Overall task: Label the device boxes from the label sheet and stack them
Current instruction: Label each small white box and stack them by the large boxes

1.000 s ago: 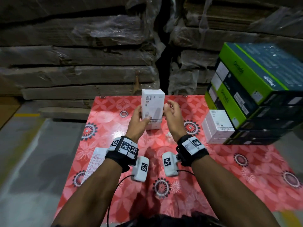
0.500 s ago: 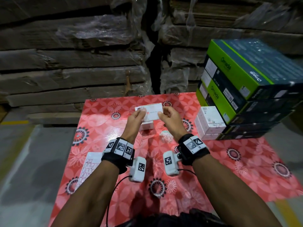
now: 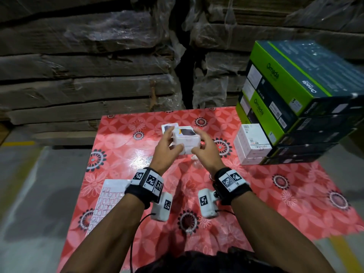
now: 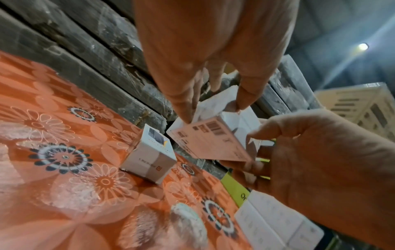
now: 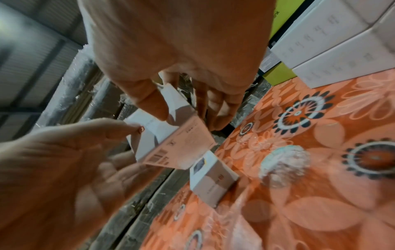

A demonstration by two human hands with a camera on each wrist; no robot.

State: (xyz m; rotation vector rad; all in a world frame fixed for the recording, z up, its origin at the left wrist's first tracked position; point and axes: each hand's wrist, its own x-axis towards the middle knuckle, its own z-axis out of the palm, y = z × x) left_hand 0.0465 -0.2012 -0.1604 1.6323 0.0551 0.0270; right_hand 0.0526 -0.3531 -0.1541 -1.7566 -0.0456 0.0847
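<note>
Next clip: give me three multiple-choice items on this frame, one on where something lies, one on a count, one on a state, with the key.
1. Where does the label sheet lie?
A. On the green boxes
B. On the tablecloth beside the left forearm
C. Under the held box

2. How many small white boxes lie on the tablecloth just below the held white box?
A. One
B. Three
C. None

3. How is the held white box supported?
A. Flat on the cloth
B. Lifted by both hands
C. Balanced on the stack

Key: 1 B, it lies near the cloth's left edge; 2 A, one box there; 3 B, left hand and right hand grip it clear of the cloth.
</note>
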